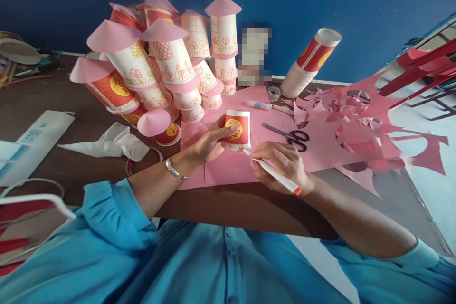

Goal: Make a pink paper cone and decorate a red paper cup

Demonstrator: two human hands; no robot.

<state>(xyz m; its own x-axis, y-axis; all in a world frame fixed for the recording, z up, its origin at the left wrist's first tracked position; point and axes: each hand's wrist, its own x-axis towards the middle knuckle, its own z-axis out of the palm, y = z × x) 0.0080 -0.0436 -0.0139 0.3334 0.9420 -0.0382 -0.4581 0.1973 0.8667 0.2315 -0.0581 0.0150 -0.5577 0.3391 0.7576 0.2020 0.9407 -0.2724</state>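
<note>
My left hand [210, 141] is wrapped round a red and white paper cup [237, 128] with a gold emblem, its thumb lying across the front. Between the fingers of my right hand [281, 161] is a white marker pen [278, 176] with a red end, its tip close to the cup's lower white edge; whether it touches I cannot tell. Both hands are over a pink paper sheet [228, 171]. Dark-handled scissors [290, 137] lie open on the pink paper to the right of the cup. Behind them rests a glue stick [258, 104].
Paper-cup towers with pink cone roofs [174, 54] crowd the back left. A stack of paper cups [302, 69] leans at the back right beside a tape roll [274, 93]. Cut pink paper scraps [356, 123] cover the right side. Crumpled white material [117, 142] lies left.
</note>
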